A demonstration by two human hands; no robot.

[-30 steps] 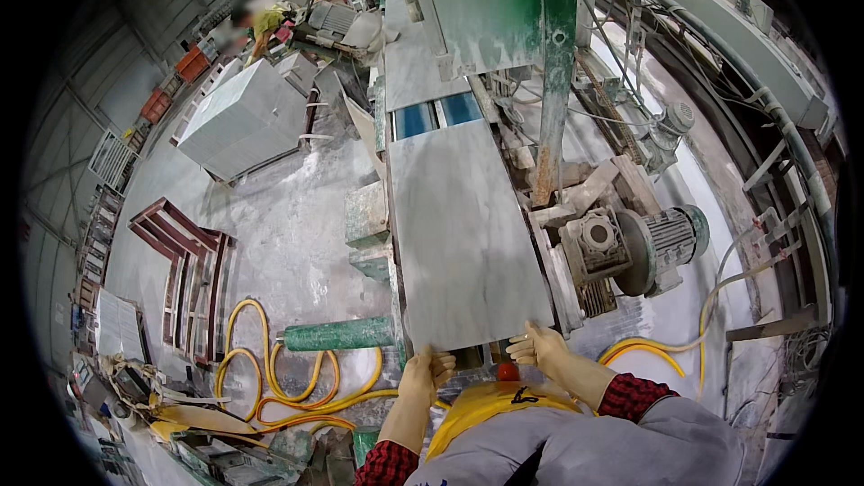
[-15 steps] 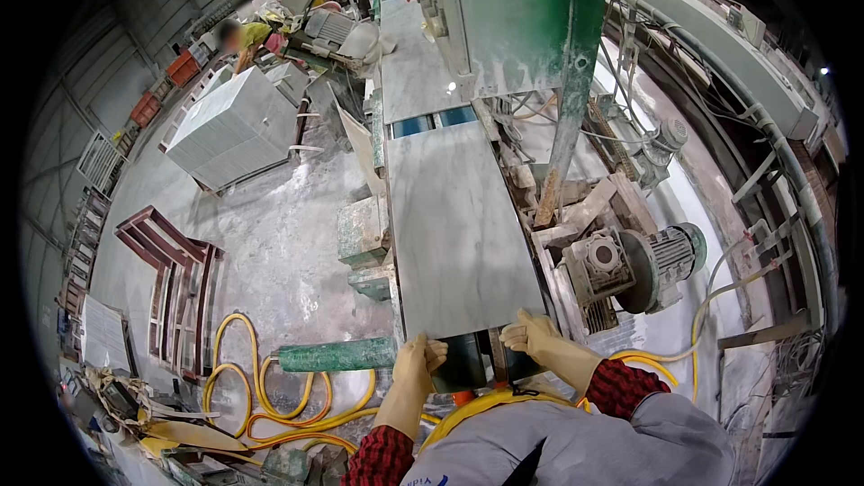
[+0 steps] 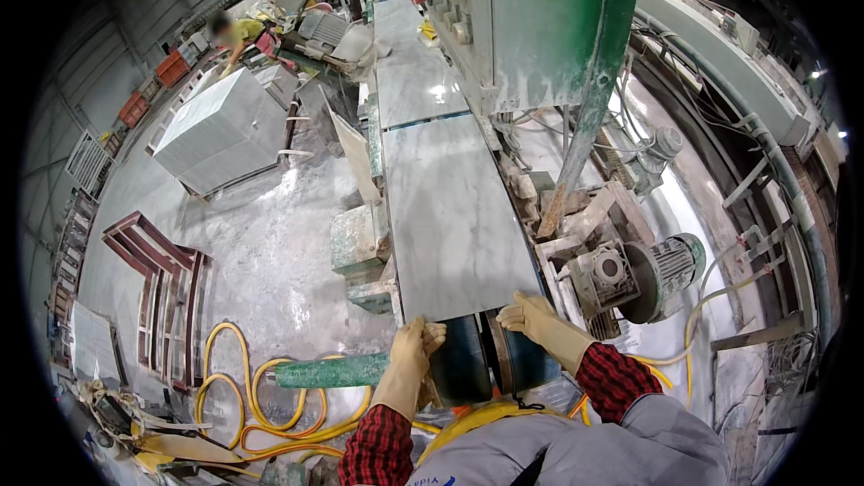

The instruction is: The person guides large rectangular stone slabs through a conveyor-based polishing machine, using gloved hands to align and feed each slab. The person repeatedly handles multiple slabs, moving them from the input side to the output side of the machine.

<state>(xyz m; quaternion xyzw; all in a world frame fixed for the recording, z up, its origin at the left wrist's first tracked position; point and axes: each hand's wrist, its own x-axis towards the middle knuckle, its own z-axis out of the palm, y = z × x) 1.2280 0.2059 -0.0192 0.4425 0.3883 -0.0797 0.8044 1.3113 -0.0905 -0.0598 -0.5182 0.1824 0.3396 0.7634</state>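
A grey veined stone slab lies flat on a conveyor, lengthwise away from me. Its near edge is at my hands, and dark belts show between that edge and my body. My left hand, in a tan glove, is closed with curled fingers at the slab's near left corner. At the near right corner my right hand, gloved alike, has its bent fingers on the edge. The fingertips of both hands are partly hidden. Beyond, a second stone slab lies almost end to end with the first.
A green machine housing rises at the far right of the conveyor. A motor sits to the right; a green roller and yellow hoses lie left. Stacked slabs and a person are farther left.
The near slab has slid away from me toward the second slab, narrowing the gap between them. More belt shows at the near end. My hands have followed the edge slightly forward.
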